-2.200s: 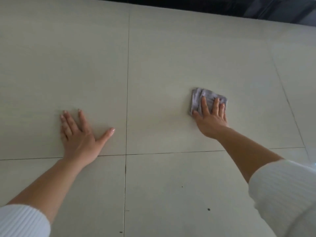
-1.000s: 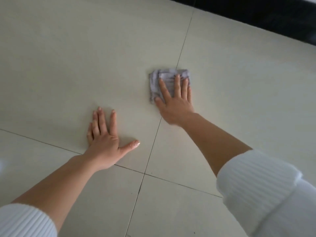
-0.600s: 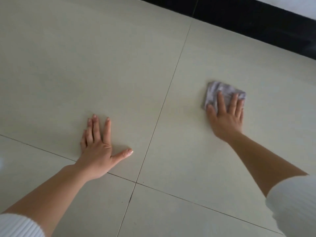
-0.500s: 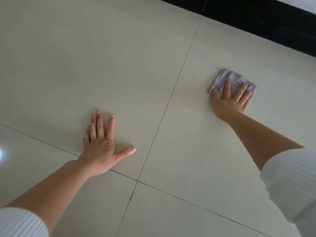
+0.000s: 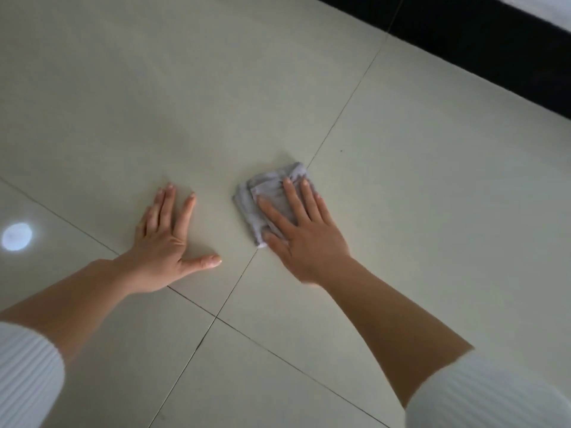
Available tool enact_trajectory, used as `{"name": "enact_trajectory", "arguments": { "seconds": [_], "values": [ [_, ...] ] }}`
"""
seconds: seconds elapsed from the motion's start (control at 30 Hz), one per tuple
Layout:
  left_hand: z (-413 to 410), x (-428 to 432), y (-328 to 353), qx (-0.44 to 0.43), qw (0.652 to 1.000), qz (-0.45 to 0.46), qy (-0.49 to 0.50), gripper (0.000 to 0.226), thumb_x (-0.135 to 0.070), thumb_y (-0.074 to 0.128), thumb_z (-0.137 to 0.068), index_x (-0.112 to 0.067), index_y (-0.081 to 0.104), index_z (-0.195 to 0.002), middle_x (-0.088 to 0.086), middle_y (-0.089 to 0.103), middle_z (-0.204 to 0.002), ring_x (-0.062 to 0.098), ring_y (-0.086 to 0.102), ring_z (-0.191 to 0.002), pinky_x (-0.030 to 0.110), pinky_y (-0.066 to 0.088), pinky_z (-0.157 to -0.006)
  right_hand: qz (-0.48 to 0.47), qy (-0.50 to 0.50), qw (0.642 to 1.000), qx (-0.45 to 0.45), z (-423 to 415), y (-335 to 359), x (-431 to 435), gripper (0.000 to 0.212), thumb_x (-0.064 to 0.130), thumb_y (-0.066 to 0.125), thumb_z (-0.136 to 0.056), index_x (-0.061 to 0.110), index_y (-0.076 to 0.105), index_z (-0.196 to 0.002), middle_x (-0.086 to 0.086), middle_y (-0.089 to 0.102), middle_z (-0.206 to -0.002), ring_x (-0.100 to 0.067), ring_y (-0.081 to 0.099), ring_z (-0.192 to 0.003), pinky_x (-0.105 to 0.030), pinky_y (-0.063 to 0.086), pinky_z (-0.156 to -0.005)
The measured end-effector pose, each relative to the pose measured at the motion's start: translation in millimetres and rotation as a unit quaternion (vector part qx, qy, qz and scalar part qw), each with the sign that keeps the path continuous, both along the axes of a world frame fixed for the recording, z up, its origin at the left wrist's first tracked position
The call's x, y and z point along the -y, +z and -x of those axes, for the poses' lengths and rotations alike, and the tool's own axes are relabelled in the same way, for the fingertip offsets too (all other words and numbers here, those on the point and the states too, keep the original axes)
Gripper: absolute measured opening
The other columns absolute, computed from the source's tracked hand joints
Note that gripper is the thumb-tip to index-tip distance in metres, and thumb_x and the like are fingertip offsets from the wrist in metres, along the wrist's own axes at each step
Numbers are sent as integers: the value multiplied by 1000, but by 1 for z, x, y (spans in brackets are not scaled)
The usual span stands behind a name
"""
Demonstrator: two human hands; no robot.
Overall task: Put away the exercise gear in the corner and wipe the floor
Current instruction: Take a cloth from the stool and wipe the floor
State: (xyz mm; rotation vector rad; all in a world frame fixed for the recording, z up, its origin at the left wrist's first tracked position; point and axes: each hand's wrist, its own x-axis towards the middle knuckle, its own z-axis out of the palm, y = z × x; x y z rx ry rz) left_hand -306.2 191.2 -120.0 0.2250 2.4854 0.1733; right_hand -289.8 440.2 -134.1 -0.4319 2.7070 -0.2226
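A small folded grey cloth [image 5: 259,196] lies flat on the pale tiled floor [image 5: 154,103], beside a grout line. My right hand [image 5: 304,236] presses down on the cloth with straight, spread fingers and covers its right half. To the left, about a hand's width away, my left hand [image 5: 165,242] rests flat on the floor with the thumb out to the side. No exercise gear is in view.
A black strip [image 5: 482,47] runs along the floor's far right edge. Grout lines cross just below my hands [image 5: 216,317]. A bright round light reflection [image 5: 17,236] sits on the tile at the far left.
My right hand has slid the cloth left and nearer, from the far right tile to the grout line close to my left hand. The left hand has stayed planted.
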Motion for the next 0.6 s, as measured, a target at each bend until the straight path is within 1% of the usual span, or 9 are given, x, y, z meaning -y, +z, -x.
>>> {"name": "enact_trajectory", "arguments": {
  "seconds": [0.07, 0.13, 0.23, 0.3, 0.37, 0.47, 0.5, 0.53, 0.6],
  "values": [
    [-1, -3, 2, 7, 1000, -4, 2, 139, -102, 2, -32, -23, -28, -143, 7, -37, -149, 10, -43, -128, 39, -11, -114, -13, -62, 998, 14, -18, 2, -36, 59, 61, 1, -92, 45, -24, -144, -3, -35, -152, -24, -37, -137, -37, -20, -115],
    [-4, -5, 2, 13, 1000, -3, -1, 140, -102, 1, -32, -21, -30, -142, 7, -38, -149, 9, -44, -126, 39, -11, -114, -21, -172, 985, 17, -18, 3, -69, 62, 64, 2, -91, 45, -24, -144, -5, -31, -154, -26, -32, -140, -38, -15, -116],
    [-5, -7, -2, 10, 1000, 9, -11, 137, -101, -3, -33, -19, -35, -138, 10, -38, -149, 13, -44, -129, 41, -11, -114, 0, -350, 937, -2, 16, -4, -91, 64, 62, 16, -95, 42, -10, -149, -9, -21, -158, -29, -23, -144, -41, -13, -117],
    [-3, -8, -5, 11, 1000, 14, -20, 132, -100, -7, -32, -18, -43, -129, 11, -41, -146, 14, -47, -125, 41, -12, -114, 3, -427, 904, -13, 48, -6, -89, 64, 60, 18, -96, 39, -6, -151, -13, -20, -158, -33, -21, -144, -43, -14, -117],
    [-2, -8, -7, 11, 1000, 7, -22, 128, -99, -10, -32, -19, -47, -124, 11, -44, -144, 14, -50, -122, 41, -13, -113, 1, -439, 899, -3, 72, -7, -77, 61, 58, 16, -97, 40, -7, -150, -13, -22, -157, -35, -22, -143, -45, -16, -116],
    [-3, -10, -13, 0, 1000, -3, -24, 127, -98, -13, -33, -17, -47, -126, 13, -45, -143, 20, -47, -127, 43, -11, -114, 2, -354, 935, 13, 76, -7, -42, 57, 56, 15, -98, 44, -7, -149, -11, -24, -157, -35, -24, -143, -44, -14, -117],
    [-3, -10, -13, -5, 1000, -3, -23, 127, -98, -11, -35, -17, -46, -127, 14, -44, -144, 23, -44, -130, 44, -10, -114, 7, -324, 946, 15, 71, -7, -27, 56, 55, 14, -99, 45, -7, -149, -11, -25, -157, -34, -25, -143, -44, -14, -116],
    [-1, -9, -13, -9, 1000, -6, -21, 127, -99, -4, -40, -18, -44, -129, 16, -43, -144, 26, -41, -133, 44, -10, -114, 11, -302, 953, 16, 64, -5, -11, 55, 54, 14, -99, 44, -8, -149, -11, -26, -156, -34, -26, -142, -43, -14, -116],
    [1, -8, -10, -9, 1000, -14, -17, 124, -93, 21, -59, -17, -36, -138, 18, -41, -145, 30, -36, -136, 45, -10, -114, 7, -277, 961, 24, 45, 0, 17, 55, 53, 14, -100, 45, -10, -148, -10, -28, -156, -33, -27, -142, -41, -14, -116]
  ]
}}
